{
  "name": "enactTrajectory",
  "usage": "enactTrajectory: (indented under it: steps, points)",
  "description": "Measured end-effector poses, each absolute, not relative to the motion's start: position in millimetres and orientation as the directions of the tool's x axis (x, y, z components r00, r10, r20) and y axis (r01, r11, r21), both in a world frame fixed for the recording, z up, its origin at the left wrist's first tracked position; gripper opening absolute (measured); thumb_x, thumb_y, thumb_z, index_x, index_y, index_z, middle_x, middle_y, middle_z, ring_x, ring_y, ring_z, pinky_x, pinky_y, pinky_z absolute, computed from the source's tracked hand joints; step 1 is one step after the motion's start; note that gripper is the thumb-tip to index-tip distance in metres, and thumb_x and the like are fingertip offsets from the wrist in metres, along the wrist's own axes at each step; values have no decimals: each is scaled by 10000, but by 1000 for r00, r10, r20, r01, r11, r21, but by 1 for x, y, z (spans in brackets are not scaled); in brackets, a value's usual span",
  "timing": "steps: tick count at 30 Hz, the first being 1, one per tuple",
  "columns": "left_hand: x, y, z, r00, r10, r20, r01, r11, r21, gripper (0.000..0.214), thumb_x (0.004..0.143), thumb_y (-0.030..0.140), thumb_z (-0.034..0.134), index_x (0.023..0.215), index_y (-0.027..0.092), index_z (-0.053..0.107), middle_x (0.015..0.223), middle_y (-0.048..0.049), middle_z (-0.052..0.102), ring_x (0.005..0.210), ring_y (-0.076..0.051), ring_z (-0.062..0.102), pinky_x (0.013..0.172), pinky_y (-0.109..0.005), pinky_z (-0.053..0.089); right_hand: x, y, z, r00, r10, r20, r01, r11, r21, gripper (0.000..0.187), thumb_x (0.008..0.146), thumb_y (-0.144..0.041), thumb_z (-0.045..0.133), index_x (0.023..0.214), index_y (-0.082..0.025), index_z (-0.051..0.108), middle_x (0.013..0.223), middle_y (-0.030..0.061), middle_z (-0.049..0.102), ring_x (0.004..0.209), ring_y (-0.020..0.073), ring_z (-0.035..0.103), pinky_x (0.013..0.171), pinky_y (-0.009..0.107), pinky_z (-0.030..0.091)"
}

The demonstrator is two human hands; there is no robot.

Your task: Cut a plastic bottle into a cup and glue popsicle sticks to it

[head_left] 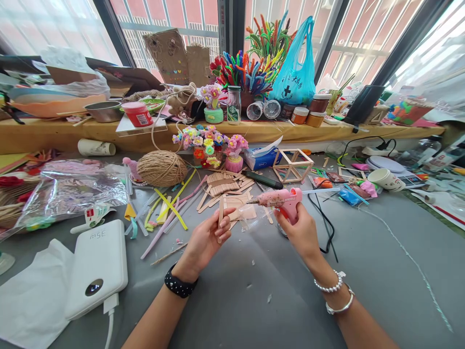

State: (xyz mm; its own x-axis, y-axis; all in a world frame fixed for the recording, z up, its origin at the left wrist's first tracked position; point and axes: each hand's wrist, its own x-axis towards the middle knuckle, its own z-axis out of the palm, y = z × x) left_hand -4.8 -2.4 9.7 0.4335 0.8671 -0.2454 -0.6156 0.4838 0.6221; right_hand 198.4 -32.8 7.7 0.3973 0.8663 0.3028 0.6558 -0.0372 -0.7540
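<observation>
My left hand [207, 240] pinches a wooden craft stick [221, 213] and holds it upright above the grey table. My right hand [300, 230] grips a pink hot glue gun [281, 198], whose nozzle points left toward the stick, a little apart from it. Just behind the hands lies a pile of loose wooden sticks [223, 186]. A black cord [323, 218] runs from the glue gun across the table.
A white power bank [96, 269] and white paper lie at the left. A twine ball [162, 168], pipe-cleaner flowers [209, 140], a stick-built cube frame [292, 165] and a tissue pack [261, 156] stand behind. A cluttered wooden shelf [43, 133] runs along the window.
</observation>
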Motion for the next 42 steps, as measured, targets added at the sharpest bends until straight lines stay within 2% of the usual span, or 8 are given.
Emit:
enactTrajectory:
  steps: [4, 8, 13, 16, 22, 29, 37, 42]
  points:
    - [-3, -4, 9, 435, 879, -194, -607, 446, 658, 214, 758, 254, 585, 883, 88, 634, 612, 35, 388, 482, -21, 343, 459, -140, 362, 198, -33, 9, 402, 865, 300, 658, -45, -752, 357, 680, -534, 536, 710, -185, 470, 489, -50, 448, 422, 103, 388, 404, 219, 316]
    - [-3, -5, 7, 401, 892, -209, -528, 412, 742, 225, 731, 341, 605, 819, 138, 647, 716, 0, 471, 670, -74, 458, 647, -191, 426, 198, -33, 10, 408, 861, 305, 655, -43, -754, 376, 682, -541, 528, 743, -171, 503, 490, -51, 445, 422, 102, 379, 399, 220, 308]
    - [-4, -6, 3, 418, 881, -220, -371, 387, 844, 294, 754, 423, 547, 842, 160, 644, 655, 25, 434, 560, -49, 378, 523, -154, 358, 199, -33, 9, 405, 864, 299, 648, -40, -761, 387, 682, -544, 526, 763, -167, 508, 494, -50, 458, 429, 104, 387, 405, 219, 319]
    - [-3, -6, -1, 441, 884, -153, -352, 328, 877, 313, 768, 429, 524, 879, 161, 642, 637, 26, 449, 535, -47, 385, 489, -159, 345, 199, -34, 10, 406, 866, 292, 643, -43, -765, 375, 681, -541, 531, 749, -174, 498, 492, -50, 457, 431, 106, 394, 409, 216, 327]
    - [0, -6, -4, 383, 924, -26, -316, 157, 936, 287, 757, 371, 561, 936, 161, 641, 766, -14, 576, 715, -113, 560, 716, -247, 462, 200, -34, 12, 400, 863, 307, 647, -29, -762, 366, 680, -539, 527, 733, -179, 492, 514, -32, 500, 435, 116, 420, 411, 226, 344]
    - [2, -9, 2, 268, 963, 17, -127, 17, 992, 314, 722, 351, 594, 960, 146, 607, 822, -36, 649, 743, -164, 625, 752, -315, 507, 200, -34, 12, 406, 852, 330, 656, -20, -754, 369, 672, -535, 533, 731, -172, 507, 525, -20, 535, 431, 116, 455, 411, 223, 362]
    - [6, -11, -8, 304, 945, 121, -29, -118, 993, 270, 755, 324, 553, 936, 133, 616, 924, -76, 666, 798, -185, 641, 749, -303, 524, 191, -40, 5, 302, 823, 481, 786, 70, -614, 282, 716, -452, 533, 770, -177, 498, 501, -52, 474, 408, 104, 422, 416, 220, 347]
    - [7, -12, -8, 294, 936, 192, 54, -217, 975, 199, 771, 305, 533, 830, 142, 631, 816, -58, 672, 756, -178, 642, 696, -279, 529, 186, -43, 4, 234, 754, 614, 860, 134, -492, 247, 734, -398, 522, 826, -170, 506, 531, -44, 473, 420, 107, 422, 422, 224, 346]
